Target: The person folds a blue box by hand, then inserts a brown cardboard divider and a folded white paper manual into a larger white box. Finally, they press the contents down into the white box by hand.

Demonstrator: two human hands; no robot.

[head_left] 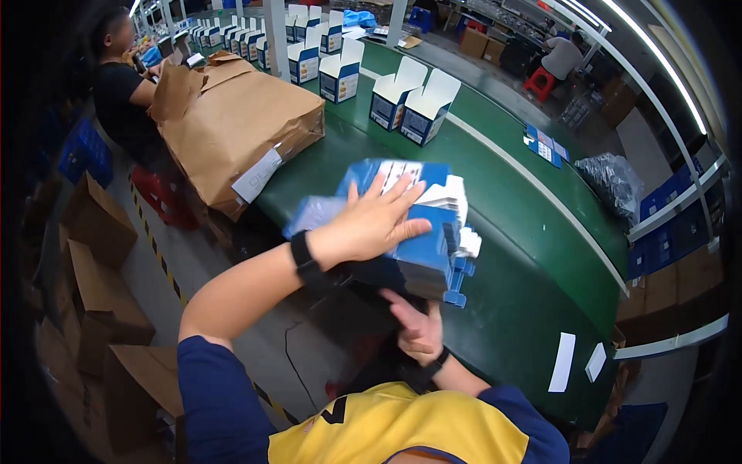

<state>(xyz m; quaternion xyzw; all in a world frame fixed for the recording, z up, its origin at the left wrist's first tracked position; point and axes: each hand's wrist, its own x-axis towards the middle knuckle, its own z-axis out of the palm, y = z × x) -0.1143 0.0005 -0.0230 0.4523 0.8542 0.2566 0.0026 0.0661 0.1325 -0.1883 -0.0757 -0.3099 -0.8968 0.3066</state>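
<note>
A stack of flattened blue and white cartons (430, 259) lies at the near edge of the green conveyor belt, its flaps and tabs sticking out on the right. My left hand (369, 224) rests flat on top of it, fingers spread. Clear plastic wrap (315, 212) shows at the stack's left side. Just below the stack, by the belt's edge, is my right hand (420, 331), with its fingers apart and partly curled, and nothing visible in them. Its fingertips are close under the stack; whether they touch it I cannot tell.
A large brown paper-wrapped bundle (239, 124) stands left on the green belt (533, 309). Open-topped blue and white boxes (425, 108) line the far side. A clear plastic bag (610, 184) and white paper strip (562, 362) lie right. A seated co-worker (124, 89) is far left.
</note>
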